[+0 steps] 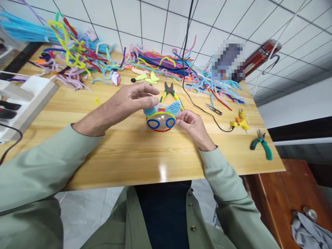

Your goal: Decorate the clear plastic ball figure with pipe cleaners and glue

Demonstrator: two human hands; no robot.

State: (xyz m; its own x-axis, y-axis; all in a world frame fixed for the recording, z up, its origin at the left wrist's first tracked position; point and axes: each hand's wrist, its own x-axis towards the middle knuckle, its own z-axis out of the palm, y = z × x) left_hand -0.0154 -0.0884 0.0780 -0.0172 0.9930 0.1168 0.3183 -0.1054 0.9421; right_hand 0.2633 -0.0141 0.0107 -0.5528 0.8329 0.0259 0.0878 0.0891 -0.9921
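On the table in front of me is a small pipe-cleaner cat-face craft [161, 124] with light-blue ears, a clear dome front, blue eye rings and yellow and red edging. My right hand [191, 123] has its thumb and index finger pinched at the right edge of this craft, the other fingers curled. Just above the left ear hovers my left hand [133, 98], its fingers stretched out and thumb apart, with nothing visible in it. Whether the thumb touches the ear I cannot tell. Directly behind the craft lie yellow-and-green pliers [169, 90], their handles partly hidden by it.
Heaps of coloured pipe cleaners [160, 64] line the tiled wall. To the right lie small snips [214, 109], a yellow glue gun [240, 121] with a black cord, and green-handled pliers [261, 143]. A white power strip [33, 100] stands at the left. A wrapped lollipop [116, 78] lies behind.
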